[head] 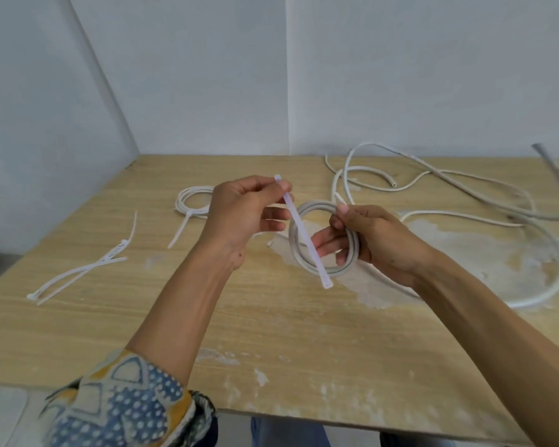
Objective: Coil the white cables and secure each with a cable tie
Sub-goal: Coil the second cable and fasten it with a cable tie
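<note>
The coil of white cable point(315, 207) is up in the air above the tabletop point(207, 317), held in the right hand point(368, 237). The right fingers point(326, 240) are curled round the loops on the right side of the ring, and the thumb presses on top. A white cable tie point(304, 235) lies slanted across the front of the coil. The left hand point(242, 214) pinches it near its top end with the left fingers point(284, 188) closed on it. The bottom end of the tie hangs free just past the low edge of the coil.

I think the tie now has to go round the loops and into its own little head. Things could go wrong here:

- If the right hand lets go a bit, the springy loops may pop open and the ring gets messy.
- The tie is held by one end only, so it may wobble and miss the slot, or slip and drop.
- The tie may catch only some loops and leave one out.
- A finger could get pinched under the tie when it is pulled tight.

Behind the left hand, one tied coil point(191, 201) rests on the tabletop. Spare cable ties point(81, 272) lie far to the left. Loose white cables point(449, 182) sprawl on the right and could get snagged.
</note>
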